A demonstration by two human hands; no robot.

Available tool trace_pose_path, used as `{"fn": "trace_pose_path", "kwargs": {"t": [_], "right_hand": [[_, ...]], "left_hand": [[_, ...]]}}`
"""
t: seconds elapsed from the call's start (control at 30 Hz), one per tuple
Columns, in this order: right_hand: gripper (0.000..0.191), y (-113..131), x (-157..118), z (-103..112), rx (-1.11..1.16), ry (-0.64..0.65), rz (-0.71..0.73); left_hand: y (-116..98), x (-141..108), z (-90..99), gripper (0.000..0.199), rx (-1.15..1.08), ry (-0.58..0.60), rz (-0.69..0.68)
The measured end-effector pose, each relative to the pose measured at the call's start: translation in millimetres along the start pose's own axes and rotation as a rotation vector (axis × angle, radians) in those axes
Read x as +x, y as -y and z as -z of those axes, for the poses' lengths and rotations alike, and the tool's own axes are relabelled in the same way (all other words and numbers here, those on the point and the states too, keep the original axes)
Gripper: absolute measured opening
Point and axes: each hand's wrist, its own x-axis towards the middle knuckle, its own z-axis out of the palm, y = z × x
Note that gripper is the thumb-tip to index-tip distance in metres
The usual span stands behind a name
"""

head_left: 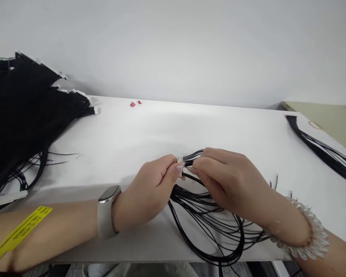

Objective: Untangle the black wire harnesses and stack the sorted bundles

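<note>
1. Nearest me, beyond the desk's (pixel 132 134) front edge, a pale object (pixel 161 269) is cut off by the frame; I can't identify it.
2. Just inside that edge, a loop of black wire (pixel 230 257) curves below the hands, with thinner strands fanning out. Some pass behind the right wrist, so I can't trace them all.
3. Over the middle of the desk, my left hand (pixel 152 188) has its grip pinched on a small white connector (pixel 180 158). My right hand (pixel 233 184) has its grip closed on black wires (pixel 192 157) just beside it. Several already run to the connector; I judge this piece partly worked, with loose ends (pixel 276 181) showing past the right wrist. Fingers hide how the wires are seated and whether any slots are unfilled.
4. Farther off, a dark heap of wires (pixel 23 100) with white end pieces (pixel 96 110) runs out of frame at left; a separate bundle (pixel 323 152) is cut off at right. Small red bits (pixel 132 104) lie near the back edge.
</note>
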Motion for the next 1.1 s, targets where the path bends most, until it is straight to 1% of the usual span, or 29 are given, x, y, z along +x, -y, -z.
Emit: {"fn": "trace_pose_path", "kwargs": {"t": [0.23,0.37,0.43,0.5,0.53,0.57,0.6,0.63,0.67,0.7,0.73,0.77,0.83,0.87,0.9,0.93,0.97,1.03,1.1], "right_hand": [[0.011,4,2,-3,0.038,0.003,-0.005],[0.012,2,2,-8,0.038,-0.011,0.002],[0.013,-2,2,-8,0.027,-0.027,-0.006],[0.007,-6,2,-2,-0.012,-0.046,-0.039],[0.013,-9,2,3,-0.039,-0.076,-0.059],[0.025,-11,1,10,-0.061,-0.127,-0.08],[0.036,-13,0,18,-0.07,-0.195,-0.101],[0.042,-14,-2,26,-0.064,-0.263,-0.125],[0.044,-15,-5,34,-0.046,-0.309,-0.151],[0.042,-16,-7,40,-0.018,-0.308,-0.179],[0.04,-16,-10,44,0.015,-0.242,-0.213],[0.041,-17,-13,46,0.043,-0.114,-0.25],[0.043,-19,-18,42,0.086,0.218,-0.303],[0.044,-19,-19,37,0.107,0.364,-0.319],[0.043,-19,-20,33,0.13,0.47,-0.329],[0.042,-19,-20,28,0.158,0.533,-0.335],[0.041,-17,-19,25,0.193,0.569,-0.336],[0.039,-13,-16,24,0.271,0.603,-0.339],[0.036,-7,-12,29,0.334,0.645,-0.346]], "left_hand": [[1,-2,-1.2,0.033,0.054,0.026,-0.002],[0,-2,-0.5,0.033,0.025,0.032,0.007],[0,-1,0.2,0.035,-0.018,0.013,0.011],[0,1,0.7,0.036,-0.122,-0.013,0.062],[1,1,0.7,0.036,-0.191,-0.026,0.108],[2,2,0.5,0.036,-0.264,-0.045,0.16],[4,3,0.1,0.036,-0.336,-0.072,0.208],[6,3,-0.5,0.036,-0.401,-0.104,0.242],[8,4,-1.2,0.036,-0.453,-0.143,0.261],[9,4,-1.9,0.036,-0.495,-0.18,0.269],[11,5,-2.6,0.037,-0.529,-0.206,0.274],[12,5,-3.2,0.037,-0.554,-0.218,0.277],[12,4,-4.0,0.037,-0.575,-0.219,0.281],[12,3,-4.2,0.036,-0.576,-0.219,0.279],[11,2,-4.2,0.035,-0.572,-0.222,0.275],[11,1,-4.2,0.034,-0.562,-0.229,0.268],[10,0,-4.0,0.034,-0.548,-0.234,0.26],[8,-1,-3.6,0.033,-0.52,-0.229,0.247],[5,-3,-3.2,0.033,-0.493,-0.208,0.23]]}}
